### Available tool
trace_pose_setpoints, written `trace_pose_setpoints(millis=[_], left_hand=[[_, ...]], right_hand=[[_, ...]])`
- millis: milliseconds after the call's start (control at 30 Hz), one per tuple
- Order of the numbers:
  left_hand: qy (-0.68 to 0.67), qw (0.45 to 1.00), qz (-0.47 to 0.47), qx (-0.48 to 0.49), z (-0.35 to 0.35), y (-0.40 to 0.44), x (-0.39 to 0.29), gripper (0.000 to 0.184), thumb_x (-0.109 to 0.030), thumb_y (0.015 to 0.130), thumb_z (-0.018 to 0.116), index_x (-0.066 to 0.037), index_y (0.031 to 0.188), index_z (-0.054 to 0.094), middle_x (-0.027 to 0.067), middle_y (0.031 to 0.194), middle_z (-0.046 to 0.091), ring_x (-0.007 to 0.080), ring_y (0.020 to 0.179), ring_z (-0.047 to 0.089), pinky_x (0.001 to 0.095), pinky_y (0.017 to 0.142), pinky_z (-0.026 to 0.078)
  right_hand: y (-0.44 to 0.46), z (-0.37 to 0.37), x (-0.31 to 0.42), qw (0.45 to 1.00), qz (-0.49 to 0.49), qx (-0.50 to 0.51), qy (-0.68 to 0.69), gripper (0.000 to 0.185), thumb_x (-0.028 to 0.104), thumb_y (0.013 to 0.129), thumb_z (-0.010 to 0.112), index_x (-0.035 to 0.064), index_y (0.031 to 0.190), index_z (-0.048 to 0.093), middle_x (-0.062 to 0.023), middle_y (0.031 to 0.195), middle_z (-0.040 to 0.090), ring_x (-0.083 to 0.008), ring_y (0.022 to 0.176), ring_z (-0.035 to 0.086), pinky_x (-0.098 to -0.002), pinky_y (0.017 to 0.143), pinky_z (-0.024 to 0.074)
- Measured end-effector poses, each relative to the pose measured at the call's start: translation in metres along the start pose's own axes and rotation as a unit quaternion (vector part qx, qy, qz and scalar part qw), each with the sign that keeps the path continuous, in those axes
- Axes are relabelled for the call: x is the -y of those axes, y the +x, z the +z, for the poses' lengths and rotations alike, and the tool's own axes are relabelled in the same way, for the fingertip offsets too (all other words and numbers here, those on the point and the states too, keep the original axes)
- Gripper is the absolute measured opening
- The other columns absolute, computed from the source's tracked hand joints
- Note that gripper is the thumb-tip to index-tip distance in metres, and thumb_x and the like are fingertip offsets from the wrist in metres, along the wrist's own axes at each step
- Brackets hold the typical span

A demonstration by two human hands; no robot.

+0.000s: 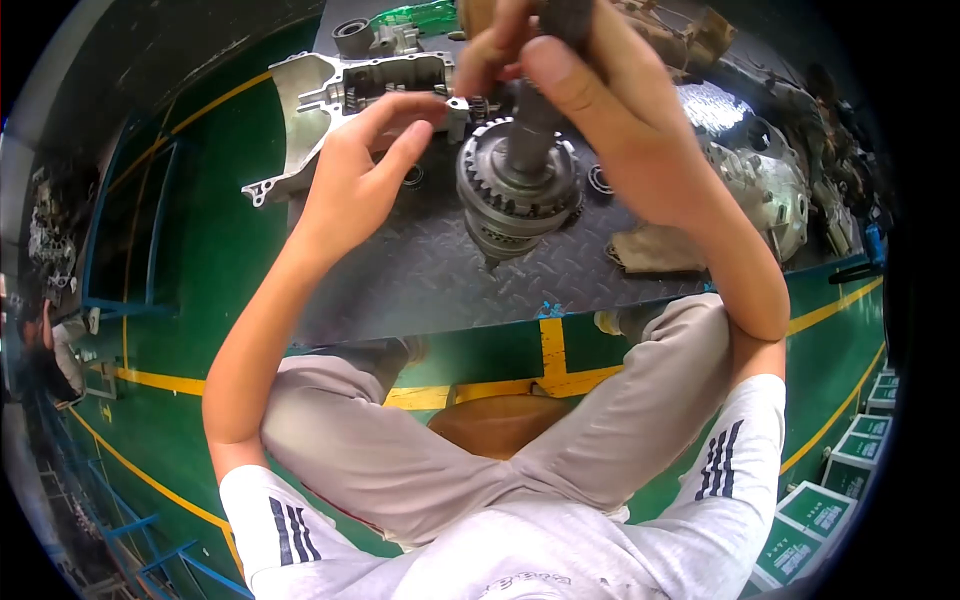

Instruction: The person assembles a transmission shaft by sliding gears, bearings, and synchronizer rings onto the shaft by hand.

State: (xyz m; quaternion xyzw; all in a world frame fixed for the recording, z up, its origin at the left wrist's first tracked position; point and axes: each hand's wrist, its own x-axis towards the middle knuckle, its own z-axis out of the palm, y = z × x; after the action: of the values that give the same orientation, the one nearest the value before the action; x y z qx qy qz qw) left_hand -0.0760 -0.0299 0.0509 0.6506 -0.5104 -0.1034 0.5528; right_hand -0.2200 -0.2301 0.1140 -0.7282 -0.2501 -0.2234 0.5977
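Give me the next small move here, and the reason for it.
I'd bring the left hand in to steady the gear cluster from the side. The right hand is around the upper part of the shaft, with the gears below it, while the left is open and apart from them. Whether the bottom touches the bench is unclear, so extra support seems prudent.

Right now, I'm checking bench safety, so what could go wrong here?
Only the right hand grips the shaft, so the gear assembly might tip or slip onto the metal table. The open left hand, near the silver housing, could get pinched. The small ring close by might get knocked.
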Motion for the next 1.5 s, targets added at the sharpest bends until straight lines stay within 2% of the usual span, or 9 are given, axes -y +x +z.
trace_pose_setpoints(millis=[100, 200, 433, 667, 800, 933, 1300, 1433, 1500], left_hand=[[-0.138, 0.988, 0.032, 0.059, 0.018, -0.002, -0.038, 0.044, -0.026, 0.109, 0.052, 0.004, 0.141, 0.055, 0.0134, 0.130, 0.067, 0.0212, 0.122, 0.063, 0.0334, 0.106, 0.046], [-0.198, 0.969, 0.105, 0.100, 0.022, -0.005, -0.041, 0.052, -0.033, 0.111, 0.048, 0.005, 0.146, 0.050, 0.0144, 0.134, 0.063, 0.0194, 0.126, 0.058, 0.0333, 0.108, 0.043], [-0.067, 0.992, 0.074, 0.079, 0.019, -0.006, -0.050, 0.044, -0.030, 0.109, 0.060, 0.005, 0.137, 0.061, 0.0048, 0.110, 0.070, 0.0107, 0.099, 0.061, 0.0266, 0.088, 0.051], [-0.132, 0.990, 0.024, -0.041, 0.015, 0.002, -0.035, 0.040, -0.029, 0.109, 0.059, 0.007, 0.125, 0.065, 0.0096, 0.109, 0.074, 0.0172, 0.100, 0.068, 0.0352, 0.090, 0.054], [0.326, 0.938, -0.108, 0.048, -0.009, -0.003, 0.016, 0.030, -0.019, 0.096, 0.070, -0.001, 0.119, 0.067, 0.0163, 0.112, 0.074, 0.0356, 0.106, 0.071, 0.0435, 0.090, 0.055], [0.461, 0.877, -0.119, 0.059, -0.007, -0.016, 0.068, 0.033, -0.024, 0.089, 0.078, -0.006, 0.115, 0.065, 0.0125, 0.118, 0.067, 0.0358, 0.112, 0.066, 0.0482, 0.089, 0.055], [0.269, 0.963, 0.007, 0.032, -0.007, -0.015, 0.106, 0.020, -0.011, 0.089, 0.076, 0.000, 0.105, 0.069, 0.0156, 0.111, 0.070, 0.0386, 0.101, 0.067, 0.0425, 0.087, 0.054], [0.043, 0.994, 0.006, -0.099, -0.019, 0.027, -0.017, 0.011, -0.008, 0.100, 0.067, 0.002, 0.104, 0.068, 0.0099, 0.115, 0.073, 0.0128, 0.097, 0.068, 0.0286, 0.077, 0.058], [-0.037, 0.980, 0.122, -0.156, -0.024, 0.050, -0.071, 0.021, -0.015, 0.112, 0.051, 0.001, 0.118, 0.064, 0.0126, 0.124, 0.071, 0.0196, 0.107, 0.071, 0.0312, 0.081, 0.060]], right_hand=[[0.001, 0.001, 0.030, 0.990, 0.030, 0.036, -0.135, 0.033, 0.021, 0.108, 0.057, 0.0007, 0.133, 0.051, -0.0082, 0.112, 0.064, -0.0176, 0.104, 0.063, -0.0336, 0.092, 0.0520], [-0.005, 0.010, 0.010, 0.922, -0.061, -0.016, -0.382, 0.044, 0.032, 0.108, 0.057, -0.0007, 0.137, 0.052, -0.0253, 0.116, 0.063, -0.0418, 0.112, 0.060, -0.0444, 0.096, 0.0474], [-0.010, 0.007, -0.002, 0.988, -0.067, -0.028, -0.139, 0.044, 0.038, 0.107, 0.059, 0.0005, 0.130, 0.059, -0.0197, 0.110, 0.066, -0.0334, 0.098, 0.064, -0.0387, 0.089, 0.0510], [-0.012, 0.005, 0.000, 0.977, -0.053, 0.001, -0.207, 0.037, 0.032, 0.104, 0.065, -0.0017, 0.119, 0.064, -0.0190, 0.099, 0.069, -0.0315, 0.087, 0.063, -0.0367, 0.082, 0.0515], [-0.012, -0.002, 0.015, 0.973, 0.061, 0.067, -0.215, 0.028, 0.023, 0.107, 0.060, -0.0010, 0.121, 0.063, -0.0147, 0.128, 0.069, -0.0239, 0.118, 0.067, -0.0348, 0.104, 0.0509], [-0.014, 0.002, 0.013, 0.981, 0.084, 0.057, -0.166, 0.027, 0.020, 0.106, 0.061, -0.0009, 0.123, 0.062, -0.0128, 0.125, 0.069, -0.0221, 0.116, 0.067, -0.0351, 0.104, 0.0511], [-0.012, 0.004, -0.004, 0.995, 0.079, -0.007, -0.065, 0.028, 0.019, 0.106, 0.063, -0.0005, 0.126, 0.061, -0.0089, 0.114, 0.072, -0.0157, 0.110, 0.067, -0.0349, 0.101, 0.0520], [-0.016, 0.005, -0.004, 0.989, 0.114, -0.018, -0.091, 0.027, 0.018, 0.107, 0.060, 0.0003, 0.127, 0.058, -0.0101, 0.117, 0.070, -0.0179, 0.113, 0.067, -0.0350, 0.102, 0.0507], [-0.013, 0.008, 0.000, 0.989, 0.119, -0.011, -0.082, 0.026, 0.018, 0.108, 0.059, 0.0008, 0.127, 0.057, -0.0102, 0.115, 0.071, -0.0163, 0.111, 0.066, -0.0342, 0.100, 0.0500]])
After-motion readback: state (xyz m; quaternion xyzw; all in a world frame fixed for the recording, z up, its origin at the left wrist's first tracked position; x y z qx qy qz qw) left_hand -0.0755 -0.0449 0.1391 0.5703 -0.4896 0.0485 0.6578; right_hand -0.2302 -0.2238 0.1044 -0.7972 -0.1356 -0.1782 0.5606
